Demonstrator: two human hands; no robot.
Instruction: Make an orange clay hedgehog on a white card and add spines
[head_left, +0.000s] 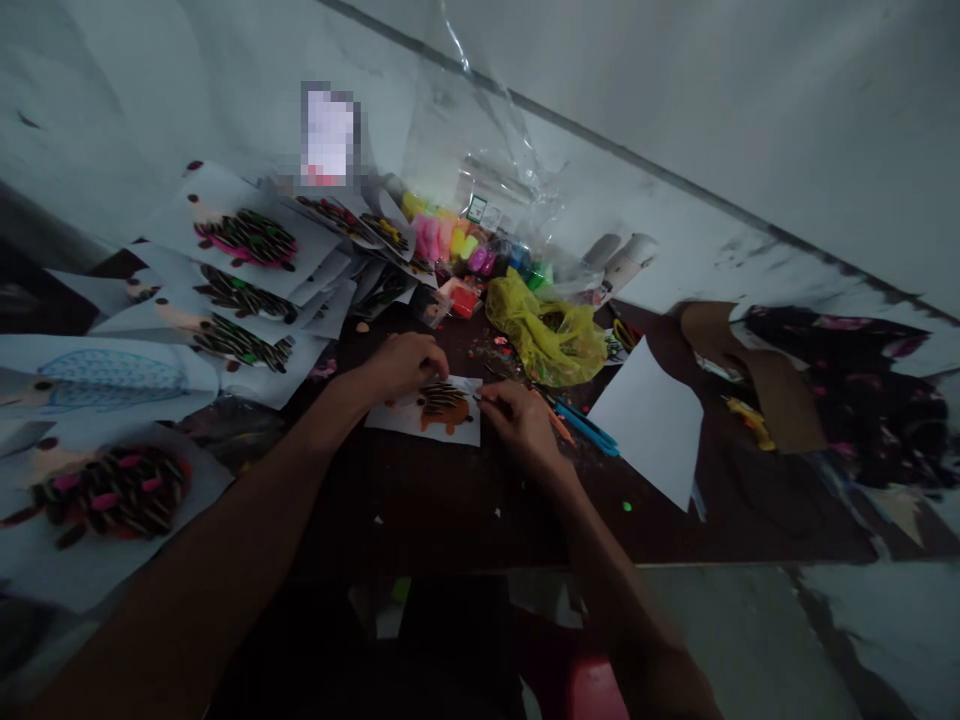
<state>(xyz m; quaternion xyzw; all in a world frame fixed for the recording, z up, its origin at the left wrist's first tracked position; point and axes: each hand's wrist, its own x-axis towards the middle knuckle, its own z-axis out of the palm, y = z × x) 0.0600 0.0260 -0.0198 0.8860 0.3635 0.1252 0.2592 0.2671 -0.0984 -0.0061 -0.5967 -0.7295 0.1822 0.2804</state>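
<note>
A small white sheet (466, 432) lies on the dark table (450, 510) between my hands. It bears an orange animal shape (448, 415) with dark sticks slanting over its upper part. My left hand (409, 362) rests at the sheet's upper left, fingers curled; whether anything is between them cannot be made out. At the sheet's right edge, my right hand (517, 415) has thumb and forefinger pinched together on something too small to name, near the sticks.
Finished-looking animal pictures (247, 240) are heaped at the left. Behind my hands are a yellow plastic bag (551, 335) and colourful clay packs (450, 240). Blue scissors (592, 430) and a blank white sheet (652, 420) lie right, with brown card (784, 390) beyond.
</note>
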